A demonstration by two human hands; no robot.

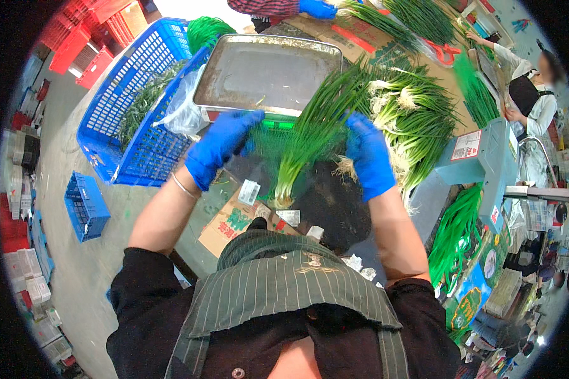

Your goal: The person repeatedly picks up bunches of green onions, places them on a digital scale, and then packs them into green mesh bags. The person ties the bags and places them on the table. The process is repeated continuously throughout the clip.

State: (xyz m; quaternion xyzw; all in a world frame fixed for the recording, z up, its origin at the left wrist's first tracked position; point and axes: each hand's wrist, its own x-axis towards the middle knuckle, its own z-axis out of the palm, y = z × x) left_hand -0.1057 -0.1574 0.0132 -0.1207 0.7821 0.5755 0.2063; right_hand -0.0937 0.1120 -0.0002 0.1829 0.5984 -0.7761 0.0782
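My left hand (225,144), in a blue glove, grips the left side of a blurred green mesh net (265,142). My right hand (367,154), gloved too, is at the net's right side, its fingers curled and partly hidden. Between my hands a bunch of green onions (289,166) lies in or against the net, roots towards me and leaves up to the right; which of the two is not clear. Just beyond stands a scale with a worn metal tray (270,71). A pile of loose green onions (408,113) lies right of my right hand.
A large blue plastic crate (137,104) with leafy greens stands at left, a clear plastic bag (185,109) beside it. At right are a grey-green bench machine (483,161) and green net sleeves (455,237). Orange-handled scissors (445,52) lie beyond the pile. Co-workers stand at the far side and right.
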